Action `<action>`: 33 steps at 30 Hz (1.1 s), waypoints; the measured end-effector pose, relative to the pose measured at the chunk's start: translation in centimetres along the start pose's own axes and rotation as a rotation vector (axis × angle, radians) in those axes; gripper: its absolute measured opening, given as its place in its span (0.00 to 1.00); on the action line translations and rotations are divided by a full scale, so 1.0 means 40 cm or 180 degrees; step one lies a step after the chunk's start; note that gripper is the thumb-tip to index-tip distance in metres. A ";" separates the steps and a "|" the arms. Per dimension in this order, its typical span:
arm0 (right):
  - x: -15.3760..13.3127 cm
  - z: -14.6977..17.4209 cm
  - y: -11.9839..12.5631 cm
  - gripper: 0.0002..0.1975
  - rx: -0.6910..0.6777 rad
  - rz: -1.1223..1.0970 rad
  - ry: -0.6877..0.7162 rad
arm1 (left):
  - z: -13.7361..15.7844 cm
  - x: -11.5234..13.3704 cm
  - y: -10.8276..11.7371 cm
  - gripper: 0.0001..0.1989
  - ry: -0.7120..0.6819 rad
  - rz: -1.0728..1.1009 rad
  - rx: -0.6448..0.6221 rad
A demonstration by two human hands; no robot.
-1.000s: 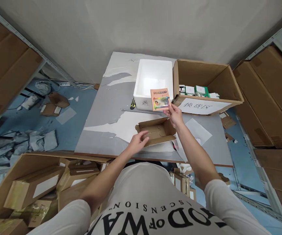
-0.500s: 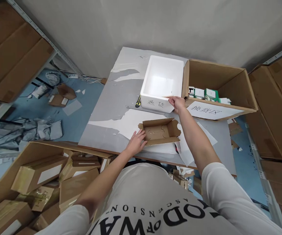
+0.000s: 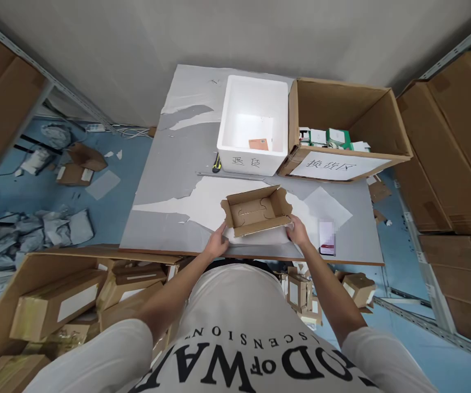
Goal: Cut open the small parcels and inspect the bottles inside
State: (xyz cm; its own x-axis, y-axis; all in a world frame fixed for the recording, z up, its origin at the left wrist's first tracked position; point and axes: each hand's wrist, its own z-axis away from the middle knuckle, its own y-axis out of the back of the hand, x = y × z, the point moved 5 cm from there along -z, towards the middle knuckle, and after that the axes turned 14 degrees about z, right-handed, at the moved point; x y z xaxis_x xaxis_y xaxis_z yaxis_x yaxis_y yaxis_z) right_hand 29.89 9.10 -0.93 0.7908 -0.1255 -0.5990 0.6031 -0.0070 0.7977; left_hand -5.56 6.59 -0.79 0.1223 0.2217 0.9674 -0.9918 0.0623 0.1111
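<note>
An open small cardboard box (image 3: 255, 212) sits near the table's front edge, its inside bare brown card with cut tabs on the bottom. My left hand (image 3: 218, 242) grips its left end near the lower corner. At the right front corner, my right hand (image 3: 298, 230) has its fingers closed on the box edge. Behind it stands a white foam box (image 3: 252, 161) with handwriting on its front. Inside that lies a small orange card (image 3: 258, 144).
Right of the foam box is a large labelled carton (image 3: 341, 165) holding green and white packets (image 3: 337, 136). A yellow box cutter (image 3: 216, 163), a phone (image 3: 327, 238) and paper sheets (image 3: 328, 206) lie on the table (image 3: 157, 180). Left front, a big carton holds several parcels (image 3: 61, 300).
My right hand has left the foam box's front rim and come down to the small box's right end. The orange card now lies inside the foam box. My view has shifted.
</note>
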 end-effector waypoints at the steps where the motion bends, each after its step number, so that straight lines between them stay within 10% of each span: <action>1: -0.015 -0.001 -0.021 0.20 -0.0009 0.0029 0.0098 | -0.007 -0.013 -0.017 0.23 0.0082 -0.0087 -0.0120; 8: -0.088 -0.007 -0.076 0.18 0.0119 -0.0033 -0.0174 | -0.041 -0.045 -0.072 0.22 0.0348 -0.0256 -0.0114; 20: -0.172 0.154 0.022 0.44 -0.0556 -0.1973 -0.0034 | 0.043 0.112 0.053 0.33 -0.0497 0.1060 0.0286; 33: -0.212 0.084 -0.006 0.36 -0.0376 -0.1715 -0.0569 | -0.038 0.128 0.011 0.32 -0.0247 0.0581 0.0585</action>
State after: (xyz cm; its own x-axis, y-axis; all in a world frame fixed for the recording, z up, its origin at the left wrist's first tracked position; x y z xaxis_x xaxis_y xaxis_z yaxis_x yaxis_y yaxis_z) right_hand 22.68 6.83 4.20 0.3454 -0.3005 -0.8890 0.9313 -0.0070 0.3642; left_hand -5.31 9.25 3.86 -0.0551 0.1372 0.9890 -0.9879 -0.1511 -0.0341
